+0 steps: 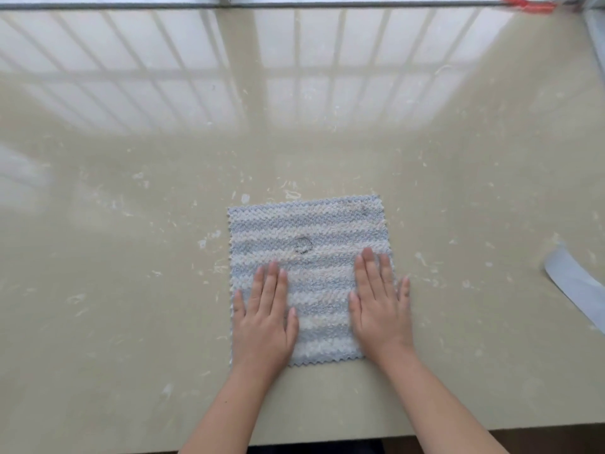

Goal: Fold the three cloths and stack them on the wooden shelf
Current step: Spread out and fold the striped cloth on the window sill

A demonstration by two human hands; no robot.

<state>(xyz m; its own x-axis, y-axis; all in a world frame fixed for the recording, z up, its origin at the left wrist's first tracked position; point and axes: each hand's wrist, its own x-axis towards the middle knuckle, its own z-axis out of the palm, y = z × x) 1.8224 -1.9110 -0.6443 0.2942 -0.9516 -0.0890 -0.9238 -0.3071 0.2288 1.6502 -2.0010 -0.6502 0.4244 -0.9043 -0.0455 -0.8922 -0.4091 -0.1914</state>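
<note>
Both hands lie flat, fingers straight: the left hand (265, 317) and right hand (379, 306) press the near half of the striped cloth (307, 231) (spread unfolded) on the beige table (131, 257). Bare tabletop surrounds it; a pale strip (571, 280) lies far right.

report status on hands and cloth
Both flat: left hand and right hand pressing the striped cloth. It lies spread on the table, not yet folded. A pale blue strip at the right edge, apart; shelf not in view.
</note>
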